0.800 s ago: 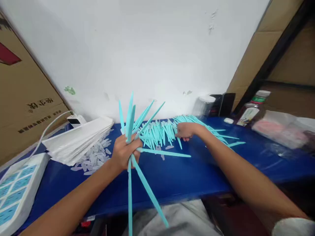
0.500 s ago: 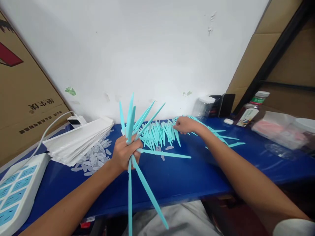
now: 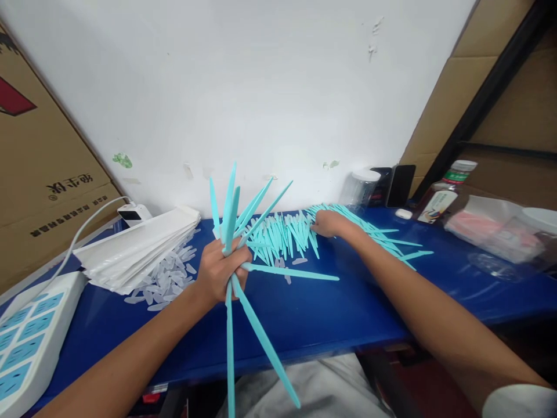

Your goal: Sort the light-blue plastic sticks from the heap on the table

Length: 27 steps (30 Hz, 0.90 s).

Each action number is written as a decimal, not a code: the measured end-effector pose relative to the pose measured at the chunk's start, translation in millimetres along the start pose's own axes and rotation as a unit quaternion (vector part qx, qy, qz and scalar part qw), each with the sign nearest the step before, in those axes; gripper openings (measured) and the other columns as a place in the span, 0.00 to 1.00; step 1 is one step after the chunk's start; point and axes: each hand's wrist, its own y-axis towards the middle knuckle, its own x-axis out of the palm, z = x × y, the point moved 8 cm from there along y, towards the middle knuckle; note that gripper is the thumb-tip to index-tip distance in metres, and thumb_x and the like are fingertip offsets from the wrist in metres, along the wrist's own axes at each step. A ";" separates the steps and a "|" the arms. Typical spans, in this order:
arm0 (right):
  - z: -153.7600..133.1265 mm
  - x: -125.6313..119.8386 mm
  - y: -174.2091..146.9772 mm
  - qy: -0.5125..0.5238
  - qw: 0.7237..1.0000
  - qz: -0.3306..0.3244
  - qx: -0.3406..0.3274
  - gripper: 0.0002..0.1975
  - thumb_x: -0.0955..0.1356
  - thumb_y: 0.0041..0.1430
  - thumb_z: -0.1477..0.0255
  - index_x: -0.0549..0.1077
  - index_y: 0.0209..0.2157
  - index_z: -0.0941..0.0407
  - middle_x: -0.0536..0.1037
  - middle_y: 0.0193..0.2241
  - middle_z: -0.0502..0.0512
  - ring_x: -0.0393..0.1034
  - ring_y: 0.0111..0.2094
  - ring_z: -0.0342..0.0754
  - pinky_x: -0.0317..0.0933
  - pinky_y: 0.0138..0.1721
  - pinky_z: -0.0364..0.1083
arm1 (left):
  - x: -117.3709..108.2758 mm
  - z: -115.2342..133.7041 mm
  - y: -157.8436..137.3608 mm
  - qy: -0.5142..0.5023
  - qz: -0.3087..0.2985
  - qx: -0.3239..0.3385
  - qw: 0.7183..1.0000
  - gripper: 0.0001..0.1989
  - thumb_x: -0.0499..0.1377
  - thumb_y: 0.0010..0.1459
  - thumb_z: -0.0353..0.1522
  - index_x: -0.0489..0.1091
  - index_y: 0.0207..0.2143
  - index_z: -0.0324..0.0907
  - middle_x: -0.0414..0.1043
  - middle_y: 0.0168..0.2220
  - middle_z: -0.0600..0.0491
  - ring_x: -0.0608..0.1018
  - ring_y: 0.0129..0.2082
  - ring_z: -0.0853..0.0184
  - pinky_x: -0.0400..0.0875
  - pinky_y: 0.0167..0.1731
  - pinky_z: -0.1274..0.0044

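My left hand (image 3: pixel 221 270) is closed around several slim turquoise plastic sticks (image 3: pixel 267 339), tapered and shaped like eyebrow razors. They fan out from the fist up, down and to the right. Behind it on the blue table lies a row of the same sticks (image 3: pixel 278 238). At the right end of that row my right hand (image 3: pixel 326 223) has its fingers curled down among the sticks; whatever is between the fingertips is hidden. More turquoise sticks (image 3: pixel 369 229) lie behind and to the right of this hand. Small translucent covers (image 3: pixel 167 281) are heaped left of my left hand.
White paper or plastic sleeves (image 3: pixel 137 249) are stacked at the left, by a power strip (image 3: pixel 35 339) and a cabled white device (image 3: pixel 134 213). A bottle (image 3: pixel 444 194), a clear jar (image 3: pixel 361 188), a phone (image 3: pixel 401 186) and a pink-filled bag (image 3: pixel 494 229) stand or lie right. A wall closes the back.
My right hand has shifted slightly down and right at the end of the row, with its fingers lower among the sticks. My left hand keeps its bundle in nearly the same place.
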 end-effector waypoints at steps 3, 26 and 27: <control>-5.7 3.7 -5.7 0.035 0.998 -0.053 -0.030 0.16 0.66 0.65 0.68 0.79 0.28 0.63 0.81 0.28 0.64 0.73 0.26 0.48 0.61 0.30 0.44 | -0.2 -0.7 0.0 0.009 0.003 -0.001 1.000 0.18 0.46 0.72 0.37 0.64 0.29 0.43 0.65 0.24 0.51 0.69 0.24 0.65 0.64 0.26 0.72; 17.1 -19.0 -5.9 0.003 0.999 0.024 0.022 0.19 0.66 0.63 0.63 0.81 0.37 0.65 0.83 0.37 0.73 0.77 0.37 0.57 0.61 0.34 0.46 | 0.3 -1.4 -2.9 0.007 0.003 0.001 1.000 0.19 0.45 0.72 0.39 0.64 0.29 0.43 0.66 0.24 0.51 0.71 0.24 0.64 0.66 0.27 0.71; 15.3 -13.8 -7.7 0.005 1.000 -0.002 0.012 0.18 0.67 0.61 0.64 0.82 0.33 0.65 0.83 0.34 0.71 0.77 0.34 0.56 0.61 0.33 0.47 | 0.4 -1.5 -3.0 0.008 0.004 0.001 1.000 0.19 0.46 0.72 0.38 0.65 0.29 0.43 0.66 0.24 0.51 0.71 0.24 0.64 0.66 0.27 0.71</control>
